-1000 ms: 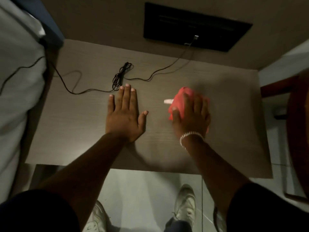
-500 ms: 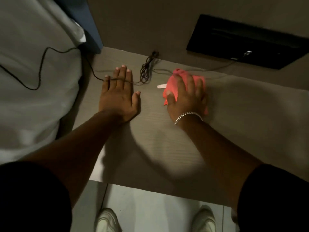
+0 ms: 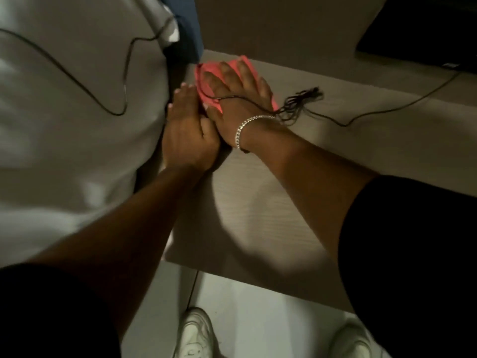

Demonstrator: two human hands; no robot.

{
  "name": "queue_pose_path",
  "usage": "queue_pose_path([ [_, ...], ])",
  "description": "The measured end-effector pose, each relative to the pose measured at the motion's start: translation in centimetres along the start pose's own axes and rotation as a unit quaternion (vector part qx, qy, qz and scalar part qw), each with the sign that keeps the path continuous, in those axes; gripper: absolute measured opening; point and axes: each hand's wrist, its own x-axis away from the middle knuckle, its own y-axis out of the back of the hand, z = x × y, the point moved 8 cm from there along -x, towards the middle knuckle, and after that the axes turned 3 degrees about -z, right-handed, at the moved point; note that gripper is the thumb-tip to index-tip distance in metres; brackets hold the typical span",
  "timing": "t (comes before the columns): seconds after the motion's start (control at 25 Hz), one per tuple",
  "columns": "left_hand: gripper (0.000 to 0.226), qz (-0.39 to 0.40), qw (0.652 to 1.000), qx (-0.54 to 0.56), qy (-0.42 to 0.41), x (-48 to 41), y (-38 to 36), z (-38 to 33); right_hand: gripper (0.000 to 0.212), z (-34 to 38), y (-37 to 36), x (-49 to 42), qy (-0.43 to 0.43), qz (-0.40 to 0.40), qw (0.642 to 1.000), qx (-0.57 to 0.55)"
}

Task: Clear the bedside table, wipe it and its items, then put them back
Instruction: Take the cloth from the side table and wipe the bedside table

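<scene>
**A:** Head view, what have you got?

**B:** My right hand (image 3: 240, 94) is spread flat, fingers wide, pressing the pink cloth (image 3: 206, 73) onto the desk (image 3: 258, 202) at its far left corner, right by the bed (image 3: 64, 125). The cloth pokes out past my fingertips and under the palm.

**A:** And the other one?

**B:** My left hand (image 3: 185, 130) lies open and flat at the left edge of the desk, holding nothing, its thumb side touching my right hand near the wrist. My arms nearly cross there.

**A:** That wire?

**B:** The black cable (image 3: 361, 120) runs from the dark panel (image 3: 426, 42) on the wall, across the desk, to a tangled bundle (image 3: 299, 104) just beside my right wrist. One strand passes over the back of my right hand and carries on across the bed sheet.

**A:** Anything on the wrist?

**B:** A silver bracelet (image 3: 245, 127). A blue pillow (image 3: 188, 27) sits at the corner above the cloth. Below the desk edge, my white shoes (image 3: 196, 334) on a pale floor. The picture is a little blurred.
</scene>
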Motion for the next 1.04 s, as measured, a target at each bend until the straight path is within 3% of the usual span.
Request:
queue_pose_path([
  [0.08, 0.058, -0.028, 0.996, 0.083, 0.004, 1.1, 1.3, 0.0, 0.063, 1.1, 0.0, 0.5, 0.041, 0.028, 0.998, -0.038],
  [0.12, 0.055, -0.035, 0.995, 0.097, 0.009, 1.5, 1.7, -0.2, 0.064, 1.0, 0.6, 1.1, 0.049, 0.035, 0.991, -0.116],
  [0.2, 0.055, -0.030, 0.998, 0.054, 0.013, 1.0, 1.6, -1.3, 0.059, -1.0, 2.9, 2.0, 0.015, 0.001, 0.962, -0.274],
  [0.24, 0.060, -0.006, 1.000, -0.006, 0.009, 0.3, 0.7, -2.2, 0.054, -2.8, 3.6, 2.3, 0.001, -0.022, 0.960, -0.279],
  [0.32, 0.078, 0.073, 0.990, -0.119, 0.021, -0.7, -1.9, -3.8, 0.048, -5.7, 3.6, 3.7, -0.001, -0.028, 0.992, -0.123],
  [0.4, 0.076, 0.108, 0.977, -0.180, 0.040, 0.3, -3.7, -4.1, 0.049, -7.9, 2.3, 5.6, 0.007, -0.007, 1.000, -0.008],
  [0.56, 0.066, 0.062, 0.967, -0.245, -0.037, 4.6, -1.1, -1.6, 0.060, -9.5, 2.3, 8.6, 0.003, 0.012, 0.998, 0.058],
  [0.68, 0.063, 0.037, 0.966, -0.253, -0.026, 7.5, 1.3, 0.4, 0.070, -9.6, 1.3, 9.3, -0.011, 0.065, 0.995, 0.076],
  [0.8, 0.063, 0.058, 0.947, -0.308, -0.061, 12.8, 0.1, -1.5, 0.073, -9.8, 1.7, 9.6, 0.006, 0.071, 0.994, 0.085],
  [0.96, 0.063, 0.090, 0.958, -0.251, -0.106, 11.2, 0.3, -2.2, 0.074, -10.2, 1.9, 9.5, 0.047, 0.089, 0.990, 0.095],
  [1.04, 0.063, 0.113, 0.950, -0.226, -0.185, 14.0, -1.0, -4.4, 0.071, -10.0, 1.9, 10.1, 0.042, 0.076, 0.991, 0.102],
])
